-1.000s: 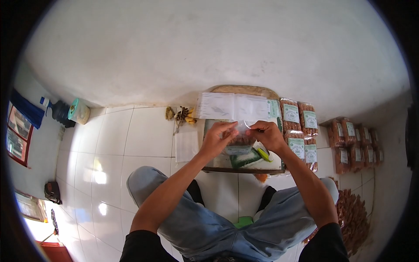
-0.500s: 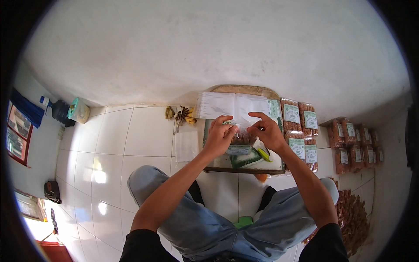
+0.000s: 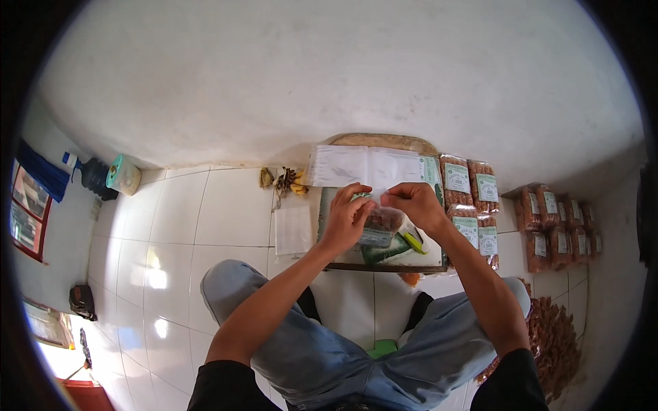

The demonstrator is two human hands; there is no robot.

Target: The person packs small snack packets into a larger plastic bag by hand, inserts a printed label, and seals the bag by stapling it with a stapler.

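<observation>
A clear plastic bag of brown pieces (image 3: 384, 220) with a pale label lies on the low table (image 3: 336, 258), its top end up between my hands. My left hand (image 3: 351, 214) is at the bag's upper left, fingers curled; whether they pinch the plastic is hard to make out. Thumb and fingers of my right hand (image 3: 413, 202) are pinched together on the bag's clear top. A yellow-green tool (image 3: 414, 242) lies just right of the bag, on a green and white packet (image 3: 385, 252). Flat clear bags (image 3: 339, 166) and labels (image 3: 430, 171) lie behind my hands.
Filled, labelled bags (image 3: 457, 178) stand right of the table, with several more (image 3: 539, 207) by the right wall. Loose brown pieces (image 3: 555, 339) cover the floor at lower right. Bananas (image 3: 298, 183) and a flat plastic pack (image 3: 293, 230) lie on the left.
My hands parted from the bag's top, then the right fingers closed on it again. The filled bag has tilted and shows more between my hands.
</observation>
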